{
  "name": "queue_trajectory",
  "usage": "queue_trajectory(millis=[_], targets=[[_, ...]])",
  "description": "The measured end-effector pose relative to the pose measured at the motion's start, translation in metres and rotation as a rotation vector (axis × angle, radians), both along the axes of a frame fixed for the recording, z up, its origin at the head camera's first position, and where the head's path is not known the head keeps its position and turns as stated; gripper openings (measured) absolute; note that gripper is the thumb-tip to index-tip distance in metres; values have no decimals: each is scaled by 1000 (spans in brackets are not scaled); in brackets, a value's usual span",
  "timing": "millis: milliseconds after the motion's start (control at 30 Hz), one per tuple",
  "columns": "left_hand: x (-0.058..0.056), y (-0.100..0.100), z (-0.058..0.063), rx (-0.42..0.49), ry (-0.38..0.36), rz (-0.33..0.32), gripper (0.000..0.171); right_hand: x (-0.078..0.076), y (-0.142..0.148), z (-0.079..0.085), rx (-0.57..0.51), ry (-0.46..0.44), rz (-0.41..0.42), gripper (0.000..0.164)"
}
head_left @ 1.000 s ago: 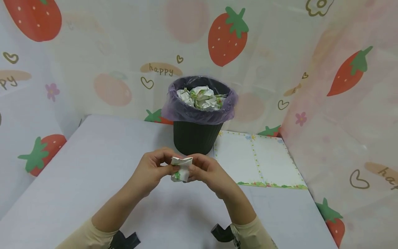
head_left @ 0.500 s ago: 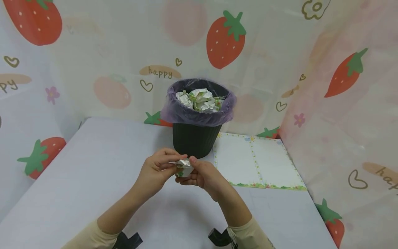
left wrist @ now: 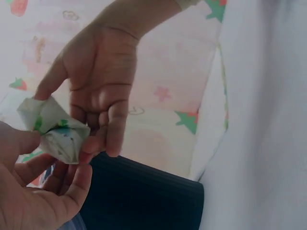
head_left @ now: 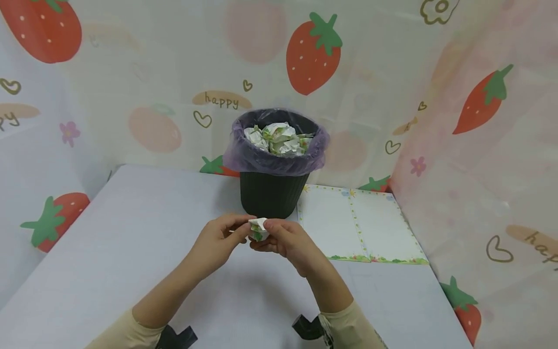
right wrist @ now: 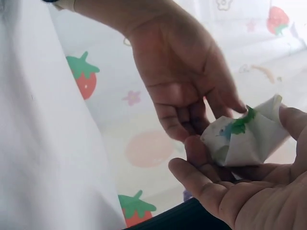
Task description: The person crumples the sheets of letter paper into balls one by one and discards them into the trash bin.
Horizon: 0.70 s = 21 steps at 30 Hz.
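Between the two hands is a small folded piece of white paper [head_left: 259,230] with green print, held up over the table in front of the bin. My left hand [head_left: 219,244] pinches its left side between thumb and fingers. On the other side my right hand [head_left: 293,242] grips it, thumb on top and fingers underneath. In the left wrist view the paper [left wrist: 55,128] looks creased into a compact, angular packet. The right wrist view shows the paper [right wrist: 249,136] with green and blue print, resting against the right fingers.
Behind the hands stands a black bin [head_left: 272,194] with a purple plastic liner [head_left: 279,165]. Crumpled papers [head_left: 281,138] fill its top. Right of it, white sheets with printed borders [head_left: 331,223] lie flat on the white table [head_left: 144,232]. Strawberry-patterned cloth [head_left: 174,63] hangs behind and at the sides.
The paper has become smaller and more compact between the hands. My right hand has turned so its thumb lies over the paper with fingers below. Bin and sheets stay put.
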<state>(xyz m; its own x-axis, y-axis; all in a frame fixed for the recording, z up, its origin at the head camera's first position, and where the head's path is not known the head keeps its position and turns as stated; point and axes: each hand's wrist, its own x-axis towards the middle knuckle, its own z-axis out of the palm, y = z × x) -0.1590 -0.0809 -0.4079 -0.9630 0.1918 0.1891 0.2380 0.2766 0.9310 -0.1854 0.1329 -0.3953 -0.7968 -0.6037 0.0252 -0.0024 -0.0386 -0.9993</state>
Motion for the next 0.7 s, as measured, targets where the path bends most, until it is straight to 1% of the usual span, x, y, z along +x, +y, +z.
queue_trajectory(millis=[67,133,233,333,433,500,567,633,700], targets=[[1,-2,4,69,-22,-44,34,0,0,0,31,50,-28,48],[2,-3,6,100,-43,-62,36,1,-2,-1,48,94,-50,46],[6,-2,9,105,-52,-62,37,3,-5,-4,44,149,-60,41],[7,-3,11,89,-108,-59,41,5,-6,-5,71,206,-67,35],[6,-6,12,107,-141,-94,45,7,-4,-4,128,252,-67,37],[3,-9,12,98,-141,-130,50,7,1,-3,152,262,-37,42],[2,-11,11,87,-134,-162,53,4,5,-3,146,258,21,48],[1,-13,11,67,-117,-183,53,1,10,-2,127,251,89,51],[0,-15,11,45,-92,-190,49,-2,13,-3,105,245,141,51]])
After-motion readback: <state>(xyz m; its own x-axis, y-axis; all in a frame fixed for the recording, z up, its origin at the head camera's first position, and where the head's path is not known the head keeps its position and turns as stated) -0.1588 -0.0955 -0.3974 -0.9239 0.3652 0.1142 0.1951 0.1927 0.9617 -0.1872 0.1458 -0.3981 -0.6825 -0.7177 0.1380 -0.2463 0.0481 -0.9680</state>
